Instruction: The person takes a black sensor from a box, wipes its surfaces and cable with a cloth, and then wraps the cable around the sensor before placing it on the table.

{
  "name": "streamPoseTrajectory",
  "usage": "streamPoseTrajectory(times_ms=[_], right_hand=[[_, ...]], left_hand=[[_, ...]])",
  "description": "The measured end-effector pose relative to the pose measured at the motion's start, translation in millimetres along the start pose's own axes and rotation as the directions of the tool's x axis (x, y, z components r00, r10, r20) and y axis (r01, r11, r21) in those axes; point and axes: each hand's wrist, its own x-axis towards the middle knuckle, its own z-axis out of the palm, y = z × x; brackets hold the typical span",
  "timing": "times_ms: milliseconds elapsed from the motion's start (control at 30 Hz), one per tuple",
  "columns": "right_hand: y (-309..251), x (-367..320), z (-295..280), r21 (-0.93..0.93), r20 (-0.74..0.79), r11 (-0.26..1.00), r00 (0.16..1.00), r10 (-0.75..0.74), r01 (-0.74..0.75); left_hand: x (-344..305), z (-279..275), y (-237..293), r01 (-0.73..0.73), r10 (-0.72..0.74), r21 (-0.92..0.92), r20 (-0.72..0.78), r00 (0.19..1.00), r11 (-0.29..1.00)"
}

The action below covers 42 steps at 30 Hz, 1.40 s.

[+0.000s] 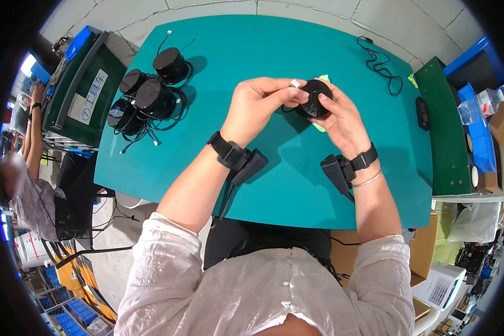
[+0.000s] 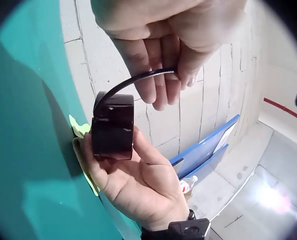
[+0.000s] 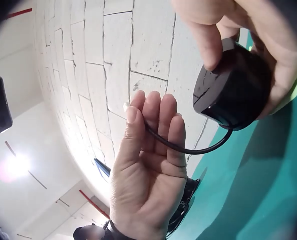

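The right hand grips a round black device, with a yellow-green cloth against its far side. In the right wrist view the device shows a glossy flat face and a curved side. A short black cable runs from it to the left hand. Thumb and index finger of the left hand pinch the cable near its white connector. In the left wrist view the cable arches from the device up to the left fingers.
Several black round devices with cables lie at the table's left. A coiled black cable lies at the back right. Green crates stand beside the table, blue trays at right. Another person's arm shows far left.
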Motion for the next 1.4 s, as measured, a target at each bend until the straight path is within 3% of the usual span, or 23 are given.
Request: streamPoseTrajectory(times_ms=[200, 400, 733, 800, 833, 900, 933, 1000, 1033, 1067, 1200, 1267, 1300, 1333, 1400], right_hand=[[-7, -3, 4, 0.011, -0.025, 0.995, 0.994, -0.102, 0.103], [-8, -8, 16, -0.261, 0.104, 0.933, 0.968, -0.228, 0.247], [-4, -8, 17, -0.224, 0.119, 0.951, 0.975, -0.188, 0.211], [-4, -8, 17, -0.104, 0.051, 0.983, 0.987, -0.150, 0.155], [-4, -6, 15, -0.106, 0.042, 0.981, 0.986, -0.160, 0.163], [0, -2, 10, 0.037, -0.089, 0.970, 0.968, -0.236, 0.240], [3, -3, 8, 0.032, -0.106, 0.967, 0.963, -0.247, 0.251], [5, 2, 4, 0.080, -0.229, 0.940, 0.924, -0.307, 0.332], [7, 4, 4, 0.096, -0.229, 0.931, 0.918, -0.323, 0.352], [9, 3, 6, 0.121, -0.216, 0.929, 0.923, -0.319, 0.349], [11, -3, 19, 0.062, -0.174, 0.953, 0.943, -0.283, 0.297], [10, -2, 19, -0.141, -0.114, 0.958, 0.957, -0.266, 0.249], [8, -3, 20, -0.196, -0.069, 0.943, 0.956, -0.285, 0.267], [7, -2, 18, -0.194, -0.067, 0.944, 0.957, -0.284, 0.266], [2, -1, 9, -0.025, -0.055, 0.972, 0.971, -0.233, 0.232]], left_hand=[[8, -12, 0, -0.060, 0.056, -0.082, -0.054, 0.997, 0.995], [14, -29, 1, -0.141, 0.123, -0.244, -0.085, 0.989, 0.960], [16, -32, -2, -0.104, 0.100, -0.203, -0.029, 0.995, 0.974], [17, -19, -3, -0.213, 0.202, -0.049, -0.176, 0.964, 0.976], [16, -17, -6, -0.215, 0.203, -0.055, -0.164, 0.965, 0.975], [11, -16, -19, 0.062, -0.018, 0.154, -0.275, 0.961, 0.986], [8, -14, -22, 0.060, -0.020, 0.148, -0.257, 0.966, 0.987], [6, -10, -24, 0.294, -0.294, -0.094, 0.013, 0.956, 0.951], [5, -2, -25, 0.338, -0.321, -0.203, 0.115, 0.940, 0.919], [4, 5, -26, 0.323, -0.282, -0.240, 0.193, 0.940, 0.915], [4, 13, -20, 0.265, -0.250, -0.208, 0.093, 0.964, 0.941], [3, 5, -19, 0.280, -0.276, -0.205, 0.048, 0.960, 0.938], [5, 0, -19, 0.295, -0.293, -0.313, 0.055, 0.955, 0.903], [6, -3, -18, 0.306, -0.308, -0.416, 0.065, 0.949, 0.856], [9, -4, -15, 0.300, -0.297, -0.446, 0.079, 0.952, 0.843]])
